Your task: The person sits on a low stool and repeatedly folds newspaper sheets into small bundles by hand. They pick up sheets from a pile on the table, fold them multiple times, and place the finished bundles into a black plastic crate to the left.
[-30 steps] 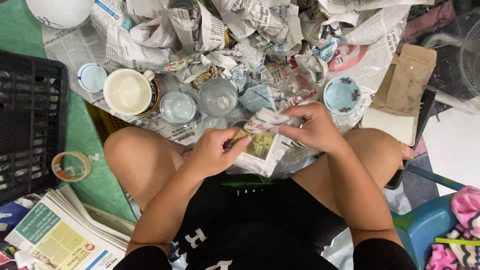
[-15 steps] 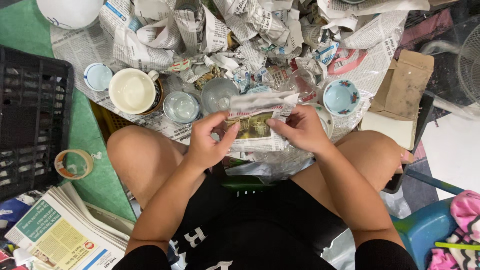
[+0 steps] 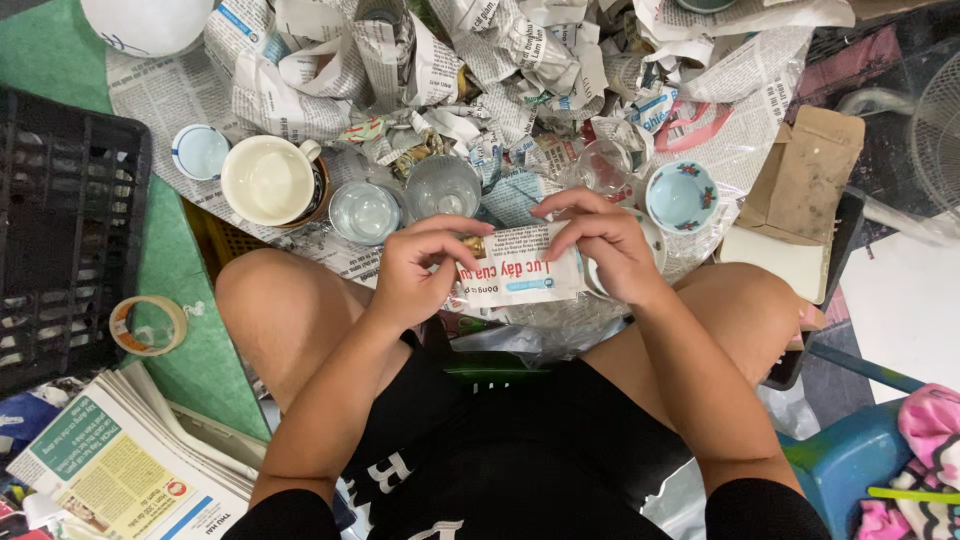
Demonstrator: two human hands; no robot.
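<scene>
Newspaper-wrapped bundle [image 3: 520,268] held between both hands above the lap: left hand [image 3: 415,272] pinching its left end, right hand [image 3: 605,245] gripping its right end. Glass cups [image 3: 442,186] just beyond.

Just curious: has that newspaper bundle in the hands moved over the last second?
Yes. The bundle has risen off the lap toward the clear glass, both hands with it.
</scene>
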